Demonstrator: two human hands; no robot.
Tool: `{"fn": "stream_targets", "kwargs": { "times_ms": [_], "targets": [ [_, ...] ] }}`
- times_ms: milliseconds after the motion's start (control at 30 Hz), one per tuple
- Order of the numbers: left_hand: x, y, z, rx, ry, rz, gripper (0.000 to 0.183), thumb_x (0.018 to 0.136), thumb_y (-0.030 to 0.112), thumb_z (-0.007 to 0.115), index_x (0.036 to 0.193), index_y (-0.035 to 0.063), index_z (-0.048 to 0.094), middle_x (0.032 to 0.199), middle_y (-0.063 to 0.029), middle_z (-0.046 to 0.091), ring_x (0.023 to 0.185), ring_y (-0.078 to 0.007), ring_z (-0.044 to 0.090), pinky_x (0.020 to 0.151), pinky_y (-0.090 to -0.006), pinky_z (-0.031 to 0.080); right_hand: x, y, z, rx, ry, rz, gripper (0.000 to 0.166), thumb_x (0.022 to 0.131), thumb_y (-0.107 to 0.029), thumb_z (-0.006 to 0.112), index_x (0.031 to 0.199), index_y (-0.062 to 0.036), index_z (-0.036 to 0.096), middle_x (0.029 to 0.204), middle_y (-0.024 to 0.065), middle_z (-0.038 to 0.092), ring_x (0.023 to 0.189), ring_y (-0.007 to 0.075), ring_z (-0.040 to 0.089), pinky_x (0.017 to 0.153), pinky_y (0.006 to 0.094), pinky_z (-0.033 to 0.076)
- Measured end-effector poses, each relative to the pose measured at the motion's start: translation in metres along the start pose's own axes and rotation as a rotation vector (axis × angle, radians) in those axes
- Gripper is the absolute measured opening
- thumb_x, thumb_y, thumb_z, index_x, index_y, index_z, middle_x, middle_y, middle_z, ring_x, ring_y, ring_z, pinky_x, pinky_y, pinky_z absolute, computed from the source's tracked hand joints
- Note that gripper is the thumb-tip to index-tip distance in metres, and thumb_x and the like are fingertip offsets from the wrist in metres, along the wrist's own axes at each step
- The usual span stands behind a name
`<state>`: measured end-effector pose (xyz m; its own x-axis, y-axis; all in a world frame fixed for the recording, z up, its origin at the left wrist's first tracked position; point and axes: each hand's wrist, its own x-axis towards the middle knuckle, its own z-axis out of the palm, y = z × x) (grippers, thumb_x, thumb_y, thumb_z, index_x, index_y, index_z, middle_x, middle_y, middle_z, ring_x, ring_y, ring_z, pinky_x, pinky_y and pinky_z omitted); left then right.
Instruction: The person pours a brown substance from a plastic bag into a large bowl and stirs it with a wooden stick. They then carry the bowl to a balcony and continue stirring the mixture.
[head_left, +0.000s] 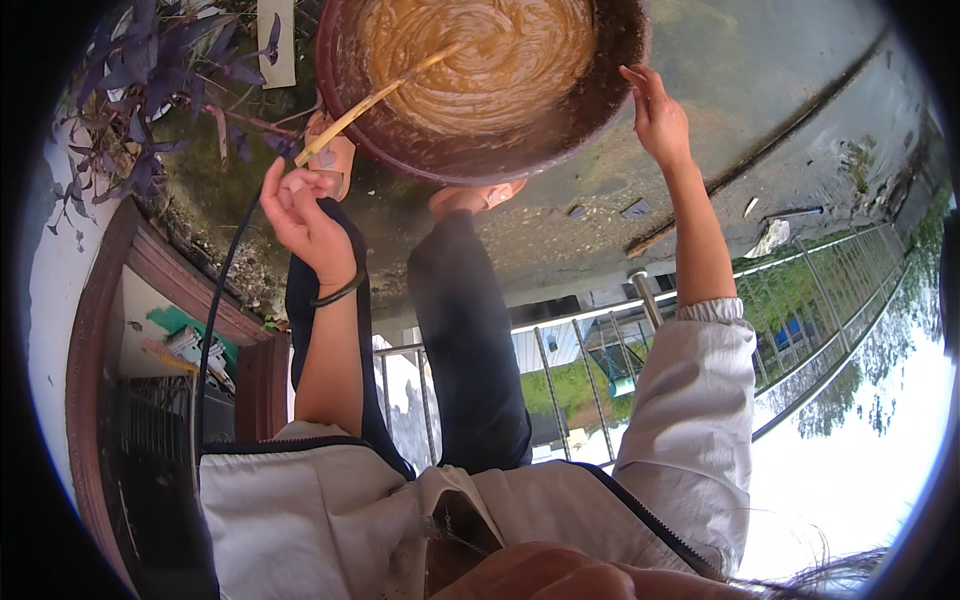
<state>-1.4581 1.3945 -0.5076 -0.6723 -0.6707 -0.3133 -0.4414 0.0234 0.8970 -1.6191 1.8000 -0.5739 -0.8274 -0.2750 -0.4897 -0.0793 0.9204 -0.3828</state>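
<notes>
A large reddish-brown round basin (480, 169) stands at the top of the view with a thick, swirled brown mixture (487, 82) inside. A wooden stick (360, 109) leans over its rim, its far end in the mixture. Just below the stick's near end is my left hand (304, 214), fingers loosely curled and apart, a dark bangle at the wrist; it holds nothing. My right hand (656, 116) is at the basin's right rim, fingertips at the edge; whether they press on it is hard to tell.
Purple-leaved plants (142, 90) grow at the upper left. My feet in orange slippers (330, 157) are close to the basin on wet concrete (720, 67). A metal railing (577, 322) runs below and to the right. A brown frame (187, 277) borders an opening at the left.
</notes>
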Motion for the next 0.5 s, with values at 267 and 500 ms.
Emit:
{"fn": "stream_targets", "kwargs": {
  "times_ms": [267, 500],
  "targets": [
    [0.051, 0.006, -0.048, 0.017, 0.422, -0.054, 0.04, 0.102, 0.017, 0.042, 0.137, -0.0005, 0.032, 0.123, -0.0158, 0.055, 0.089, -0.0215, 0.063, 0.079, -0.0305, 0.048, 0.013, 0.018, 0.032, -0.26, -0.145, 0.066, 0.042, 0.096, -0.013, 0.043, 0.137, -0.0203, 0.037, 0.127, 0.0032, 0.063, 0.096, 0.037, 0.066, 0.078, 0.0498, 0.053],
    [0.045, 0.005, -0.043, -0.024, 0.328, -0.079, 0.04, 0.103, 0.018, 0.044, 0.136, -0.0026, 0.036, 0.124, -0.0164, 0.055, 0.089, -0.0218, 0.063, 0.076, -0.0293, 0.049, -0.003, 0.015, 0.063, -0.32, -0.172, 0.099, 0.057, 0.088, -0.006, 0.043, 0.141, -0.0226, 0.035, 0.123, 0.011, 0.065, 0.092, 0.0392, 0.066, 0.073, 0.0505, 0.053]
  ]
}}
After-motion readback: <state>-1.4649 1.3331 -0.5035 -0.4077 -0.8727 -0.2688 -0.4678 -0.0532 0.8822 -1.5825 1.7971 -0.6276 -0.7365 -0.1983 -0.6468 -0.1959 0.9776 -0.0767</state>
